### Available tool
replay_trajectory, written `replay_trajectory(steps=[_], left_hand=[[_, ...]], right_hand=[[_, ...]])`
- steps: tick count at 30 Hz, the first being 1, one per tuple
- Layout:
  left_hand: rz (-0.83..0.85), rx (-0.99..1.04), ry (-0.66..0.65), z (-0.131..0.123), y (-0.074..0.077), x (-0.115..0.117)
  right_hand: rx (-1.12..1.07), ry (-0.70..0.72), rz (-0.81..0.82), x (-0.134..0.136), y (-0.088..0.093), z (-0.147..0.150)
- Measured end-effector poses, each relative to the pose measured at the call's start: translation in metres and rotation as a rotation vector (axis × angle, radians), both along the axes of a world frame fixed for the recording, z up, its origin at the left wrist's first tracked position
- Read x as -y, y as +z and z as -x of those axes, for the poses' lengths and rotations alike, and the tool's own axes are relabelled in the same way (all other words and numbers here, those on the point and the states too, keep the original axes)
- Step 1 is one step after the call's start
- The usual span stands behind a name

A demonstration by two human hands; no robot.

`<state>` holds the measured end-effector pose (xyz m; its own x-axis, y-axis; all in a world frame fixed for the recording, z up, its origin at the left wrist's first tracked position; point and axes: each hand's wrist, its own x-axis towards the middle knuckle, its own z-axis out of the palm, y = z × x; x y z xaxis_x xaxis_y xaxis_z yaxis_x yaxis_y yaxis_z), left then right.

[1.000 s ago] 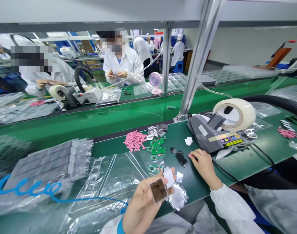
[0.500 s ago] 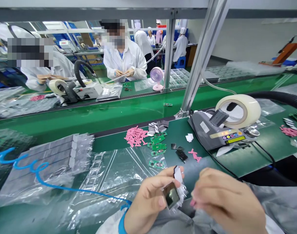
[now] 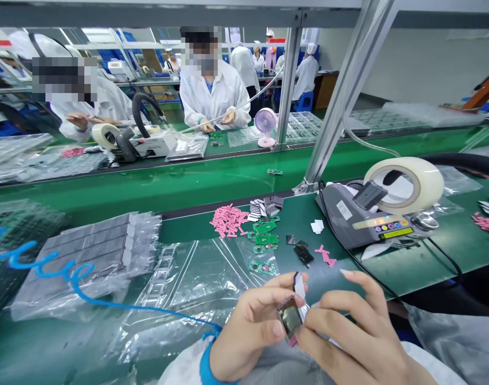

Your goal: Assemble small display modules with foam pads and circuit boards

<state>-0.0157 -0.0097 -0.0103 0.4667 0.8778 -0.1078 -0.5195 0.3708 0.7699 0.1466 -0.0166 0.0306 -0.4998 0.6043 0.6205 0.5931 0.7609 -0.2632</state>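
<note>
At the bottom of the head view, the left hand (image 3: 254, 326) clamps one square, glossy dark screen (image 3: 289, 316) between thumb and fingers. Fingertips of the right hand (image 3: 360, 334) are at its edge; whether they grip, I cannot tell. Beyond are one heap of flat pink strips (image 3: 228, 220) and one smooth, ring-shaped tape roll (image 3: 432, 184).

The left hand (image 3: 254, 326) grips between thumb and curled fingers; just right of it, the right hand (image 3: 360, 337) arches, one finger raised.
</note>
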Motion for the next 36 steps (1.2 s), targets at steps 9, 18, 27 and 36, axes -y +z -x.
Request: replay_trajectory(steps=[9,18,27,36], left_hand=[[-0.098,0.019,0.023,0.008,-0.006,0.001],[-0.169,-0.005,-0.04,0.005,-0.016,-0.009],[-0.237,-0.064,0.142,0.006,-0.015,-0.004],[-0.277,-0.223,0.322,0.001,-0.007,0.001]], right_hand=[[-0.342,0.067,0.217,-0.018,-0.02,-0.017],[-1.228,0.485,1.633,-0.03,-0.058,0.007],[-1.205,0.475,1.466,-0.028,-0.044,-0.006],[-0.089,0.046,0.01,-0.012,-0.02,-0.009]])
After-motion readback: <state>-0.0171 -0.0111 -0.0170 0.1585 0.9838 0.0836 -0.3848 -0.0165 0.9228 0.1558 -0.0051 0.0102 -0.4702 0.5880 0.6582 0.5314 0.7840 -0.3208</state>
